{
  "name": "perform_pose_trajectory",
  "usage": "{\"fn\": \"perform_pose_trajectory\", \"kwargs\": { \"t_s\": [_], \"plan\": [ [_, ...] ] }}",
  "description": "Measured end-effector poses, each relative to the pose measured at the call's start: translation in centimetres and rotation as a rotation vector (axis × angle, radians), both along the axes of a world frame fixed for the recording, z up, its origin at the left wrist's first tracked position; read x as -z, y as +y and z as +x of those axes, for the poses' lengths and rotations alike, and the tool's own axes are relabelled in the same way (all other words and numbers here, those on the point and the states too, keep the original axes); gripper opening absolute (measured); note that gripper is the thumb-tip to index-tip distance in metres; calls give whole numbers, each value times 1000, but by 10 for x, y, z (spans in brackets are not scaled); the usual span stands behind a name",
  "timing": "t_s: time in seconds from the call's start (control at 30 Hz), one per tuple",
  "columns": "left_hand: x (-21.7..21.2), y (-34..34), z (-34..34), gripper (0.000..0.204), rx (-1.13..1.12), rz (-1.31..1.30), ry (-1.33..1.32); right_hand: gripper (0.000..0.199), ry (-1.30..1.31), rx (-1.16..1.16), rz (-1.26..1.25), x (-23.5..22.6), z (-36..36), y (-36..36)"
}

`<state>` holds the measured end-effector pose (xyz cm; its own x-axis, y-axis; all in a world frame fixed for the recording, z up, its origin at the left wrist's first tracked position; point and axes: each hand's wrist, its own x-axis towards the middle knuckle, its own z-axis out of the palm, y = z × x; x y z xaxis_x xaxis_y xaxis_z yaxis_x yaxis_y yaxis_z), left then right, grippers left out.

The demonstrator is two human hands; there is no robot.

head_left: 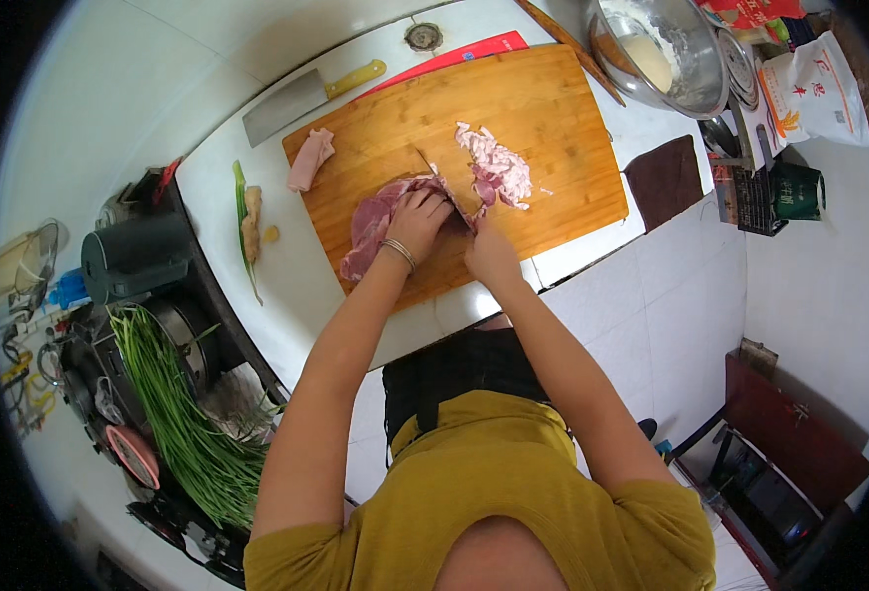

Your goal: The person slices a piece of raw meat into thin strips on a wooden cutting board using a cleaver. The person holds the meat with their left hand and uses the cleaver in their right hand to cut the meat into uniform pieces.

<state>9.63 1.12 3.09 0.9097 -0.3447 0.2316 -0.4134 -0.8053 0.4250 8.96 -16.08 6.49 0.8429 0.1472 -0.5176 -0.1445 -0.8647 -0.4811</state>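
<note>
A large piece of raw meat (368, 229) lies at the near left of a wooden cutting board (385, 138). My left hand (420, 222) presses down on it with fingers bent over its right part. My right hand (492, 254) is closed round the handle of a knife (457, 200), its narrow blade at the meat's right edge, pointing away from me. The handle is hidden in my fist. Just right of the blade sits a pile of pale cut strips (501, 169) with a few redder bits. A separate pink chunk (310, 161) rests near the board's left edge.
Behind the board lie a cleaver (292, 106) with a yellow handle and a rolling pin (572, 49). A steel bowl (686, 74) with flour stands far right. Ginger (251, 225) and a green onion (240, 212) lie left; long green stalks (173, 404) lie lower left.
</note>
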Motion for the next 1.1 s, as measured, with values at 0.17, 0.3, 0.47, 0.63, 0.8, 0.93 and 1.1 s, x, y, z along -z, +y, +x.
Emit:
{"fn": "perform_pose_trajectory", "kwargs": {
  "t_s": [0.17,0.3,0.47,0.63,0.8,0.93,1.1],
  "plan": [
    [12,3,-1,27,16,-17,-26,30,-35,14,143,-15,-27,-25],
    [4,0,3,25,8,-51,53,30,54,-11,18,-1,-5,-11],
    [11,-2,5,26,3,-47,3,41,31,-47,34,3,21,5],
    [5,1,6,28,11,-61,15,35,-6,-62,139,-3,-18,-28],
    [5,-4,6,28,-10,-86,76,36,198,-116,-12,2,53,20],
    [7,-1,6,29,11,-70,1,42,85,-137,23,-5,11,-9],
    [9,-3,9,30,-8,-57,54,40,73,-83,27,18,10,-3]
  ]
}}
